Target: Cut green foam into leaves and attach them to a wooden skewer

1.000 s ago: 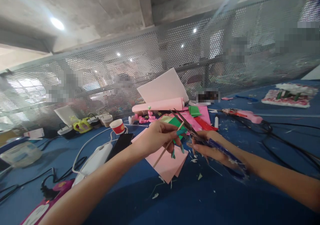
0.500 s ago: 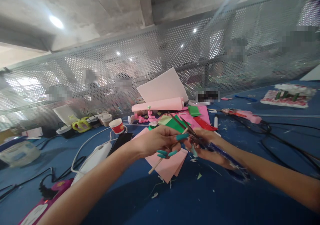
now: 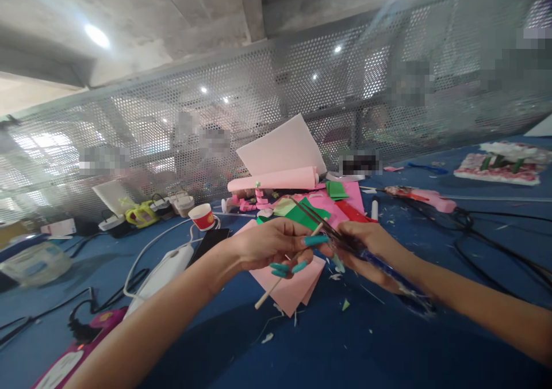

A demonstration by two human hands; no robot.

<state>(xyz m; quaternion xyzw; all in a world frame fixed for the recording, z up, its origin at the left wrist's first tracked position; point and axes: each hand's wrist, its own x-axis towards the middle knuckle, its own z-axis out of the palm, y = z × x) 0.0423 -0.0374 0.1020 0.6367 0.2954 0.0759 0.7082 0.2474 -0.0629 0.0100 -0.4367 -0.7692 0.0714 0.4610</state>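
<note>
Near the middle of the head view, my left hand (image 3: 280,245) pinches a thin wooden stick (image 3: 268,295) that slants down to the left. Scissors (image 3: 383,267) with blue handles are in my right hand (image 3: 360,248), their blades pointing up and left beside the stick's upper end. The blades lie nearly together; whether they touch the stick I cannot tell. A pale, translucent scrap hangs near my right fingertips, too small to name. Under my hands lie pink paper sheets (image 3: 290,294), with green paper (image 3: 317,213) just behind.
A pink glue gun (image 3: 425,198) with black cables lies at the right. To the left are a paper cup (image 3: 202,217), a dark phone (image 3: 210,245) and a white power strip (image 3: 161,277). A pink paper roll (image 3: 276,180) lies before the mesh partition (image 3: 276,90). Scraps litter the blue table.
The scissor blades have closed from a visible gap to nearly together, and the handles have drawn in. My left hand still holds the stick in almost the same place.
</note>
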